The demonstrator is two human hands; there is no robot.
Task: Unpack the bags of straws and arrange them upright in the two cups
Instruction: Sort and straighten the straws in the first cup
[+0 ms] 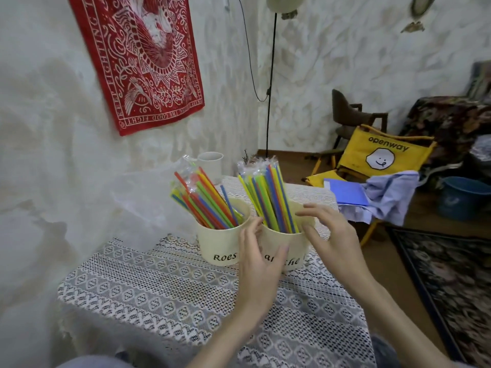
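Hands — left hand (261,261) and right hand (328,239) — spread, cupping the right cup (285,241) of 2, straws (268,197) upright.

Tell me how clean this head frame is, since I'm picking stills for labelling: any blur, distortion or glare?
Head view: the left hand is smeared by motion blur at the right cup, the right hand less so; the wide-angle lens bends the lamp pole and tilts the walls; lighting is soft and dim, no harsh glare; the straws stay fairly sharp.

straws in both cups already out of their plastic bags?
No: clear plastic wrap still bunches over the tops of the straws in the left cup and the right cup, so both bundles remain bagged.
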